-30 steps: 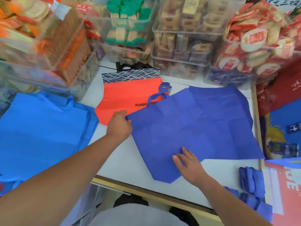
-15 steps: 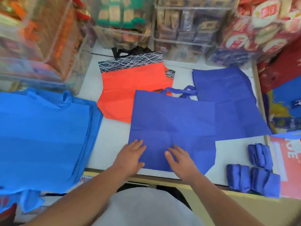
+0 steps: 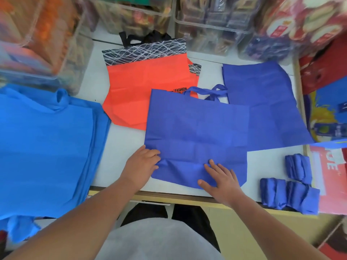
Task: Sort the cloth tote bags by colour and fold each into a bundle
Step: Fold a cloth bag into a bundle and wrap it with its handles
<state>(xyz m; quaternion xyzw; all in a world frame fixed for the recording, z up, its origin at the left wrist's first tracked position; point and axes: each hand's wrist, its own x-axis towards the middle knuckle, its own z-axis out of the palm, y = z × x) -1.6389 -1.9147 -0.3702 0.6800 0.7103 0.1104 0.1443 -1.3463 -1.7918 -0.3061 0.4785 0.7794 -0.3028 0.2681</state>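
At the tabletop [image 3: 122,147] edge, pins indigo tote bag [image 3: 197,132] flat with released right grip [image 3: 223,182], pinches its side with left grip [image 3: 140,164], likely for folding.

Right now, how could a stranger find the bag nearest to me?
On the white table, look at the middle of the near edge. A dark blue bag lies flat there. Unlike the same-coloured bag to its right, it overlaps the orange bag.

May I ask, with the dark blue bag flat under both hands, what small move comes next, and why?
Probably fold the left edge toward the middle: the dark blue bag lies flat, the left hand grips that edge, the right hand presses it down.
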